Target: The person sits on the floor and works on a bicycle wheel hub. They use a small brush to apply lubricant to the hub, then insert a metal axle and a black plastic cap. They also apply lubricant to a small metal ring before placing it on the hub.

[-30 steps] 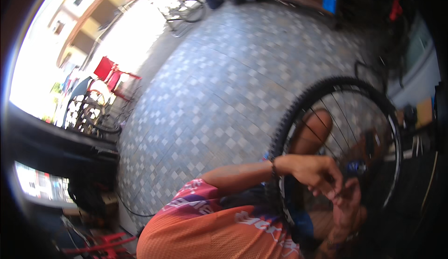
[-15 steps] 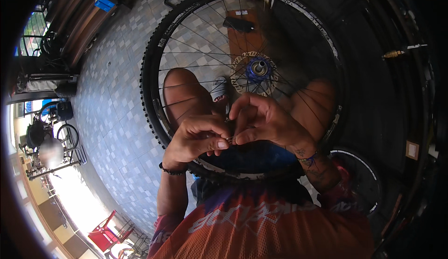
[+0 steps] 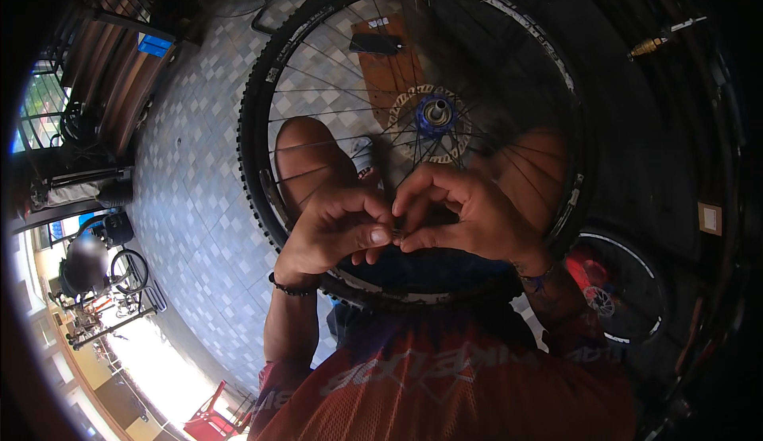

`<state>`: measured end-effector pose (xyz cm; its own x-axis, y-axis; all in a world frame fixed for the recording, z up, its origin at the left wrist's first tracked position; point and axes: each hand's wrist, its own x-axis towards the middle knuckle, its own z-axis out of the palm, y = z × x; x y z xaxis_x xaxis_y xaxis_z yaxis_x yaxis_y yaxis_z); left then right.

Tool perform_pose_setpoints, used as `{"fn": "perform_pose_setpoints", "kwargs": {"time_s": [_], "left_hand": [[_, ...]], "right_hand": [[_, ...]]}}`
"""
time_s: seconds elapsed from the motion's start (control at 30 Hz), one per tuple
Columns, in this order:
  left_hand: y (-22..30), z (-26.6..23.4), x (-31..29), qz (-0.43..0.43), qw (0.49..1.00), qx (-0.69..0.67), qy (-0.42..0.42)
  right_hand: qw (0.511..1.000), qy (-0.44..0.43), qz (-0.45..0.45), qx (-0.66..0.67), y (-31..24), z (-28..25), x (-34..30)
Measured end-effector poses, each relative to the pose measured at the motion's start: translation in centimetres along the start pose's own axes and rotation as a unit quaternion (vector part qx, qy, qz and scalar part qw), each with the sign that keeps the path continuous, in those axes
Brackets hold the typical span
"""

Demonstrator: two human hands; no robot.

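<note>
My left hand [image 3: 330, 230] and my right hand [image 3: 469, 210] meet fingertip to fingertip over the near part of a bicycle wheel [image 3: 253, 147]. Between their thumbs and fingers is a small, thin metal piece [image 3: 397, 236], too small and dark to name. Both hands are closed in a pinch; the right index finger arches above its thumb. The wheel lies across my thighs, its black knobby tyre around thin spokes. Beyond my hands sit its blue hub [image 3: 435, 115] and a brake disc [image 3: 395, 135].
Seen through the spokes, a dark phone-like object [image 3: 375, 44] rests on a brown board [image 3: 389, 79] on the tiled floor [image 3: 203, 163]. Another wheel [image 3: 648, 282] stands at the right. Parked bicycles [image 3: 127, 270] and a red chair [image 3: 214, 415] are at the left.
My view has shifted slightly, so the surroundings sit a little differently. My hands keep their pinch, with the right fingers more curled toward the thumb. The small piece shows less clearly.
</note>
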<state>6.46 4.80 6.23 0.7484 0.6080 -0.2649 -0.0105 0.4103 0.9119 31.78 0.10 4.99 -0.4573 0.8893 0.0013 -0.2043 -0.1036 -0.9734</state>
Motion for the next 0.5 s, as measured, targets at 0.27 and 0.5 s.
{"fn": "perform_pose_setpoints", "kwargs": {"time_s": [0.27,0.5], "left_hand": [[-0.2,-1.2,0.5,-0.023,1.000,0.013,0.000],[-1.0,-0.3,0.9,0.025,0.998,-0.060,0.001]], "right_hand": [[0.992,0.013,0.060,0.109,-0.3,0.0,0.3],[0.980,0.082,0.029,0.178,1.8,0.5,-0.3]]}}
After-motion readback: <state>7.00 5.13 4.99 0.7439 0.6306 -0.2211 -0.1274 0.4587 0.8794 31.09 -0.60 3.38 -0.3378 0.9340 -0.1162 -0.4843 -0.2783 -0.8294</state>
